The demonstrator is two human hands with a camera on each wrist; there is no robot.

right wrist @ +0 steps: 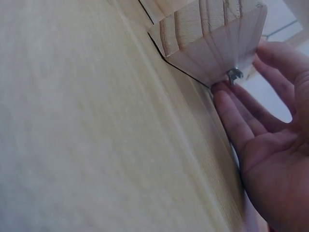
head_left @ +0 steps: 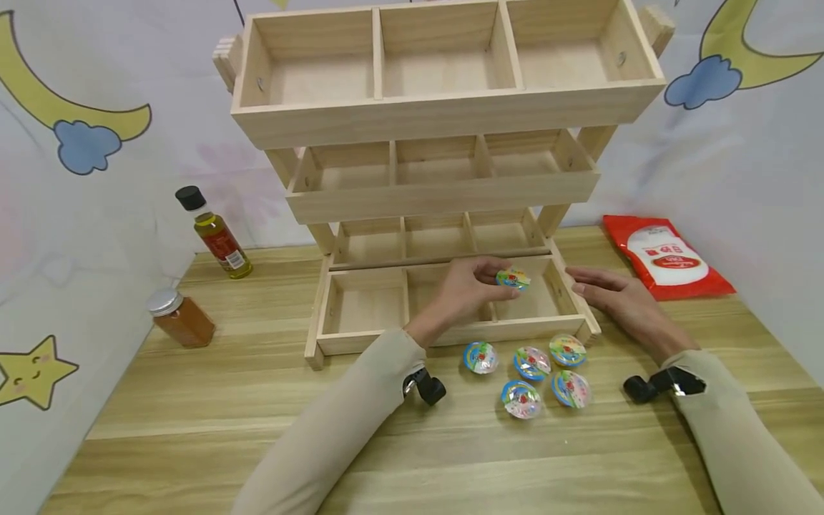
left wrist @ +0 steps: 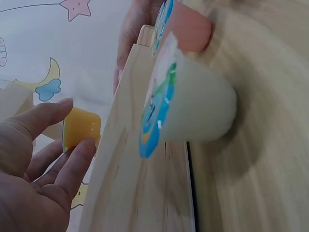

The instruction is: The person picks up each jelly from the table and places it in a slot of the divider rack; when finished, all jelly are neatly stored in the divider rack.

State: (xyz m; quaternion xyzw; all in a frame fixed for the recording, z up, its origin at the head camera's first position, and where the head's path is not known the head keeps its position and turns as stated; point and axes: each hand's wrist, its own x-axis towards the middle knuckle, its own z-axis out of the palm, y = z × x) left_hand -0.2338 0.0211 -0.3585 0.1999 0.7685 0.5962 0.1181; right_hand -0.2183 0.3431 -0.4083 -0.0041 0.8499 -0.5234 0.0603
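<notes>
My left hand (head_left: 458, 292) pinches a jelly cup (head_left: 513, 279) between thumb and fingers, over the right compartment of the rack's bottom tray (head_left: 376, 342). In the left wrist view this jelly cup (left wrist: 82, 128) shows an orange-yellow body. Alongside the right end of the wooden rack (head_left: 444, 123), my right hand (head_left: 621, 304) has its fingers extended; in the right wrist view its fingertips (right wrist: 222, 99) touch the rack's base near a metal bolt. Several more jelly cups (head_left: 522, 399) with printed foil lids stand before the rack, among them a whitish cup (left wrist: 200, 99) and a pink one (left wrist: 193, 29).
An oil bottle (head_left: 222, 239) with a black cap and a jar (head_left: 187, 322) with a silver lid stand left of the rack. To the right lies a red and white packet (head_left: 669, 257). The rack's upper trays (head_left: 444, 193) overhang the bottom one.
</notes>
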